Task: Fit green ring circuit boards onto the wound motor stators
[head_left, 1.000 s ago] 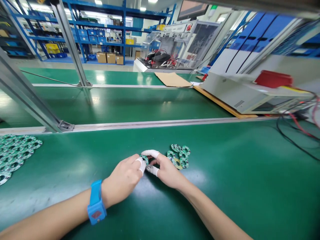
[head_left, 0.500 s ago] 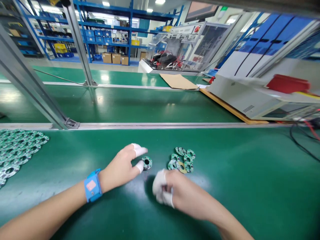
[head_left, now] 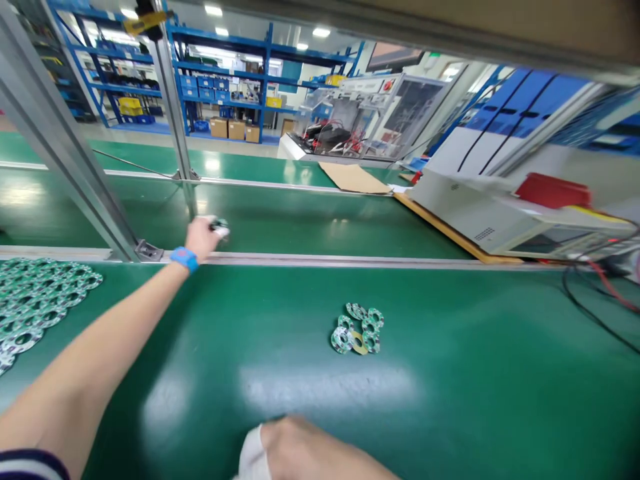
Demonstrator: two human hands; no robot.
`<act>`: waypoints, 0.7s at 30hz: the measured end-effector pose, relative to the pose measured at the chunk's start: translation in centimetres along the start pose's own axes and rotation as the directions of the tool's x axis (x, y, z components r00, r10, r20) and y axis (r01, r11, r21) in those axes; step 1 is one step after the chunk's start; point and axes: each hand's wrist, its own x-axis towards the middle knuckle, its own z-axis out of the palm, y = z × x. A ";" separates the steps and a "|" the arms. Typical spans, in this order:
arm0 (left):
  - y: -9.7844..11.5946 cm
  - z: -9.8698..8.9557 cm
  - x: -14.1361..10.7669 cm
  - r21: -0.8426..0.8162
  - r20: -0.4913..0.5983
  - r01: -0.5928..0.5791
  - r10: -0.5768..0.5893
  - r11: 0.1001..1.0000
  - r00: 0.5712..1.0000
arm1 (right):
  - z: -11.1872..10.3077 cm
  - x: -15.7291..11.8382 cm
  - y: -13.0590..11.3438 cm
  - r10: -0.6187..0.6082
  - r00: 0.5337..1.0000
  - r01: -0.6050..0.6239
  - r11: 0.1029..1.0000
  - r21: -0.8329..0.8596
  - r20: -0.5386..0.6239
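Note:
My left hand, with a blue wrist strap, reaches out over the far metal rail. Its fingers are closed on a small stack of ring-shaped circuit boards, blurred by motion. At the bottom edge is my right hand, white finger cots on it; its fingertips are cut off or hidden, so what they hold cannot be made out. A loose cluster of green ring-shaped circuit boards lies on the green bench top, beyond my right hand, with one tan ring among them.
Overlapping ring boards cover the bench's left side. A metal rail divides the near bench from the green surface behind it. An upright metal post stands left. On the right are a grey machine housing and dark cables.
My left hand has lifted the ring boards off the bench and carried them forward and left, over the rail. My right hand has drawn back toward the bottom edge.

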 end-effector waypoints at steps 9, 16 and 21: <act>-2.5 0.0 -1.4 -0.013 0.054 -0.051 0.051 0.999 0.997 | -5.4 -0.1 3.5 0.384 0.629 -0.503 0.864 0.022 -0.676; 4.3 5.2 -10.4 -0.469 0.483 -0.260 0.492 0.844 0.725 | -4.3 -0.1 2.5 -0.016 0.735 -0.442 0.746 -0.498 -0.678; 4.4 5.9 -10.8 -0.441 0.433 -0.303 0.496 0.845 0.752 | -4.3 -0.3 2.4 -0.250 0.835 -0.258 0.610 -0.749 -0.491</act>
